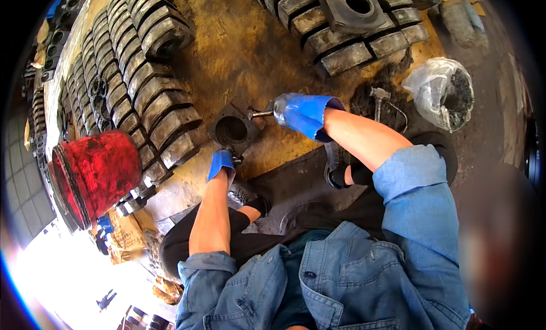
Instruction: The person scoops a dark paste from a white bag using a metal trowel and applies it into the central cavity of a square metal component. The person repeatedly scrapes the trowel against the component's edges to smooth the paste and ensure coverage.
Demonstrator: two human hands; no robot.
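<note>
A square dark metal block (245,135) with a round hole lies on the stained work surface in front of me. My left hand (222,160), in a blue glove, is closed at the block's near edge; its fingers are partly hidden. From the right, my right hand (296,113), in a blue glove with a greyed front, grips a tool with a shiny metal shaft (262,114). The tool's tip is beside the block's right edge, and its kind is too small to make out.
Long rows of metal blocks (151,82) stand at left, and more blocks (347,57) are stacked at far right. A red bucket (105,171) lies tilted at left. A hammer (379,102) and a clear plastic bag (424,82) with dark contents are at right.
</note>
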